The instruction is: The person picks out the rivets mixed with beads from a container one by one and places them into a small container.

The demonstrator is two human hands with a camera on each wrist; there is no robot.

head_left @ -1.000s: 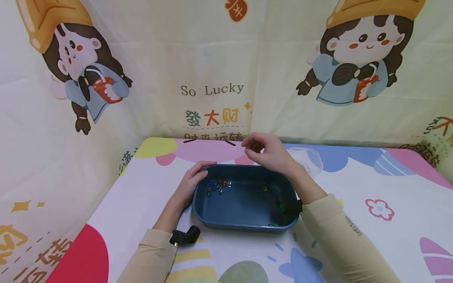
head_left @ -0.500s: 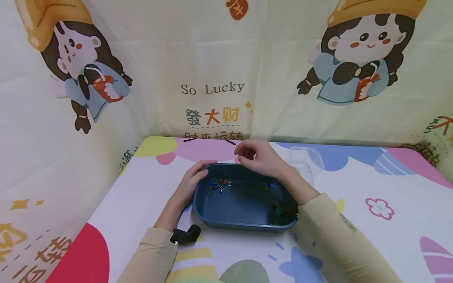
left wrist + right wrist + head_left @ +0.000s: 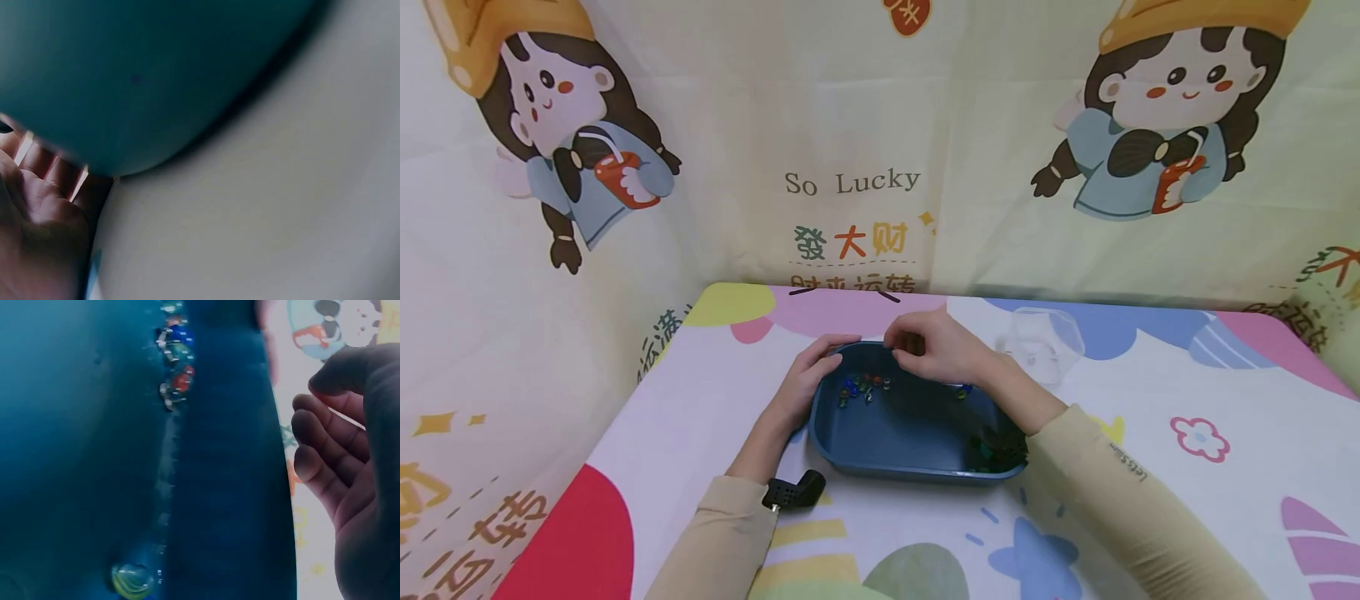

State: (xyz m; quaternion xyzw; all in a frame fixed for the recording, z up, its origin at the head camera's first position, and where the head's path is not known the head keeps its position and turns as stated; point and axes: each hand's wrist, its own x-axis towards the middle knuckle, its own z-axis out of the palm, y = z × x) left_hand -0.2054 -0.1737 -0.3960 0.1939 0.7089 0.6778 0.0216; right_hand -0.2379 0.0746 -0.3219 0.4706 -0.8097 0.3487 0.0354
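Observation:
A dark blue plastic tub [image 3: 917,477] stands on the table, with several glass marbles [image 3: 852,388] clustered inside at its left. My left hand [image 3: 797,385] holds the tub's left end, its thumb at the rim and its fingers along the outside. In the left wrist view, part of that hand [image 3: 47,212] shows beneath the tub wall. My right hand [image 3: 936,346] hovers over the back rim, fingers loosely curled, nothing visible in them. From the right wrist, a yellow-green marble [image 3: 132,581] appears by the wall, apart from the coloured cluster [image 3: 180,378].
Behind the tub at the right stands a clear plastic box [image 3: 1043,340], partly hidden by my right forearm. A black wrist camera [image 3: 793,490] sits on my left wrist; another dark one [image 3: 1003,450] hangs over the tub's right end. A printed cloth [image 3: 857,117] rises behind the table.
My right hand has come down and left, from near the clear box to above the tub's back rim. The left hand keeps its hold on the tub.

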